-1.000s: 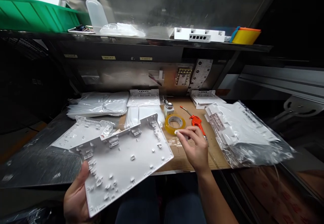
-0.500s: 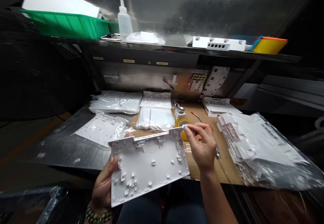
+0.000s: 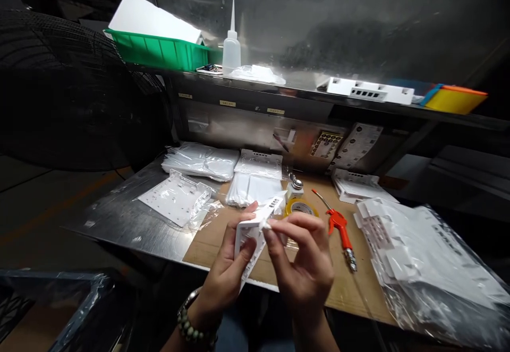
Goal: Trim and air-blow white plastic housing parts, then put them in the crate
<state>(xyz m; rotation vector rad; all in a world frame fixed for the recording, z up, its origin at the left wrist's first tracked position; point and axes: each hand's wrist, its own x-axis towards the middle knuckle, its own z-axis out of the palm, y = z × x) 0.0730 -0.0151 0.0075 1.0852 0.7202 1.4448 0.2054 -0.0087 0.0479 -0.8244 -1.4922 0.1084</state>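
Note:
My left hand (image 3: 225, 275) grips a white plastic housing (image 3: 252, 220), which is tilted nearly edge-on, with a row of port slots along one side. The thumb presses inside it and the fingers wrap round the outside. With thumb and forefinger, my right hand (image 3: 305, 267) pinches a small white wad (image 3: 264, 225) against a corner of the housing. The wad looks like cloth or tissue, but I cannot tell which. Just behind the hands are a roll of yellow tape (image 3: 302, 208) and a small bottle with a metal top (image 3: 295, 187).
A red air blow gun (image 3: 338, 224) lies on the cardboard (image 3: 207, 240). Bagged white housings (image 3: 430, 256) fill the right side; another housing (image 3: 175, 198) lies left. Plastic bags (image 3: 201, 161) are stacked behind. The shelf holds a green bin (image 3: 159, 50) and squeeze bottle (image 3: 231, 52).
The housing has turned from face-up to nearly edge-on. Both hands have come closer together, and the right hand's pinch stays at the housing's corner. The camera view has shifted left.

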